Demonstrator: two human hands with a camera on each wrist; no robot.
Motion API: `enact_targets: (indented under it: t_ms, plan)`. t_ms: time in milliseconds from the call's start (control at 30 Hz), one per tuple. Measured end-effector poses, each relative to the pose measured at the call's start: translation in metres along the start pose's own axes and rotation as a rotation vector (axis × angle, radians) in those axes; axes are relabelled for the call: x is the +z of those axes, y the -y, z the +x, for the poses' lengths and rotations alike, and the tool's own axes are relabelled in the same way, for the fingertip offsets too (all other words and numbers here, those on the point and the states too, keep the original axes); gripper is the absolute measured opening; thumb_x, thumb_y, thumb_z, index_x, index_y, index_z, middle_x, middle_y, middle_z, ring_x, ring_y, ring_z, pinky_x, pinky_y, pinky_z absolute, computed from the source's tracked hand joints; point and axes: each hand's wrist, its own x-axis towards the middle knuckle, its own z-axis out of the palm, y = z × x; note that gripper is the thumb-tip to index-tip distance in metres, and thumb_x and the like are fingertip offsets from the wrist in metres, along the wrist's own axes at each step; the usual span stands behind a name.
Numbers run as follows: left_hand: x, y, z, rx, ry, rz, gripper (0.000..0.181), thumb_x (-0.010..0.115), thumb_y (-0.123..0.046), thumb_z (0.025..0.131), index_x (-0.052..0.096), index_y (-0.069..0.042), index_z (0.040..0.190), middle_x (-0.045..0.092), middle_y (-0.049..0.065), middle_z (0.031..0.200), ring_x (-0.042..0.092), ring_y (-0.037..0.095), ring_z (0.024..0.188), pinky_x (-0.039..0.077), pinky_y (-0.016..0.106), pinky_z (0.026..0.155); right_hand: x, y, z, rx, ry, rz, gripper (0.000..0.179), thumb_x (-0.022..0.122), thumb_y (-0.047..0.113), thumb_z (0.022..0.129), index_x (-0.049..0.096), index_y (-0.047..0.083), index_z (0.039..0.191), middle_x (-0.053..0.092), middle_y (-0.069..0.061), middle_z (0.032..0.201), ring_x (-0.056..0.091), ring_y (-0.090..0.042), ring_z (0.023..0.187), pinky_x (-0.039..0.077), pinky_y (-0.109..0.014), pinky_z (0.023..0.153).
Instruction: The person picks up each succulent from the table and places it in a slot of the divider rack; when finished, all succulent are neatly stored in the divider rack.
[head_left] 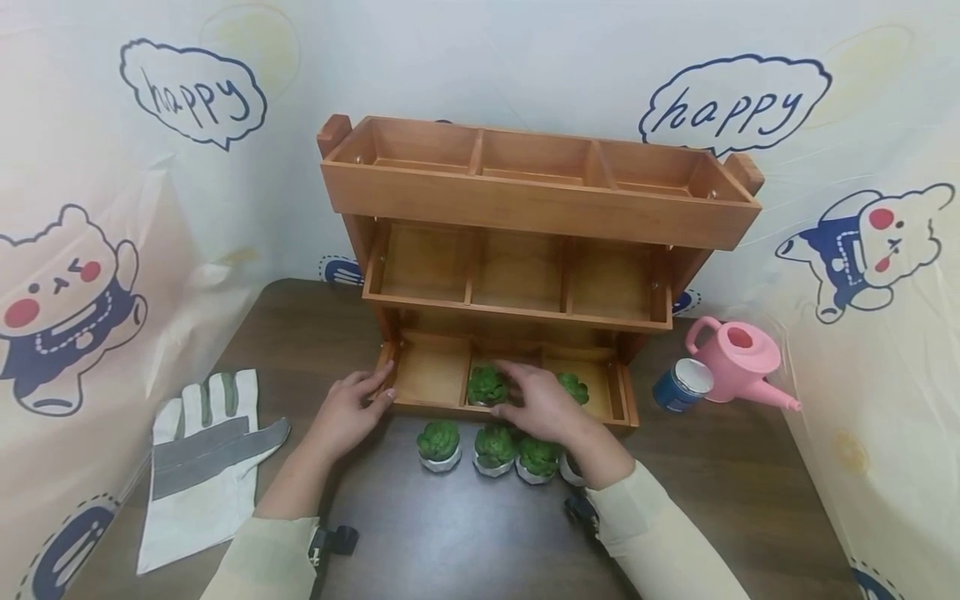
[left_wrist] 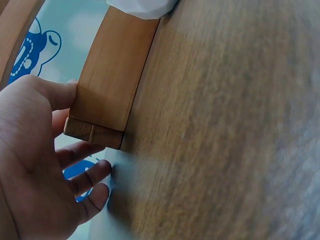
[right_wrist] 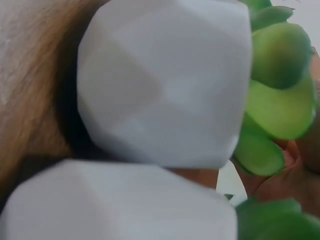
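A three-tier wooden plant stand [head_left: 540, 200] stands on the table, each tier split into three compartments. My left hand [head_left: 348, 417] holds the left end of its bottom tier, and the left wrist view shows the thumb against the tier's end [left_wrist: 110, 70]. With its thumb and fingers, my right hand [head_left: 543, 404] grips a potted succulent [head_left: 487, 386] in the bottom tier's middle compartment. Another succulent [head_left: 573, 387] sits in the right compartment, partly behind that hand. Close in the right wrist view is a faceted white pot [right_wrist: 165, 80]; the right hand is mostly hidden there.
Several potted succulents [head_left: 438, 442] stand in a row before the stand, one partly covered by my right wrist. A work glove [head_left: 202, 467] lies at left. At right are a blue can [head_left: 681, 386] and a pink watering can [head_left: 738, 362]. Printed cloth hangs behind.
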Motion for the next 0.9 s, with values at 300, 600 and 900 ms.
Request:
enact_targets:
  t_ms: [300,600,900]
  plan:
    - [0.002,0.001,0.001,0.001,-0.001,-0.003,0.060,0.059,-0.052,0.102,0.044,-0.036,0.158,0.049,0.016,0.152,0.041,0.042,0.137,0.042,0.072,0.102,-0.007,-0.005,-0.015,0.005,-0.062,0.072,0.071,0.080,0.028,0.094,0.048,0.008,0.154,0.062,-0.011,0.142,0.068,-0.025,0.118,0.057,-0.038,0.097]
    - [-0.001,-0.001,0.001,0.006,0.004,-0.004,0.059,0.059,-0.051,0.103,0.043,-0.037,0.158,0.049,0.016,0.152,0.041,0.042,0.137,0.042,0.072,0.103,-0.019,-0.010,-0.033,-0.046,-0.109,0.119,0.064,0.079,0.025,0.095,0.053,0.009,0.151,0.067,-0.013,0.135,0.069,-0.029,0.115,0.058,-0.046,0.094]
    - [-0.002,-0.002,-0.001,0.007,0.007,-0.004,0.059,0.059,-0.050,0.103,0.043,-0.036,0.158,0.048,0.017,0.152,0.041,0.042,0.137,0.041,0.072,0.103,-0.026,-0.015,-0.053,-0.047,-0.125,0.202,0.060,0.079,0.023,0.095,0.055,0.014,0.149,0.067,-0.005,0.135,0.068,-0.031,0.117,0.057,-0.047,0.096]
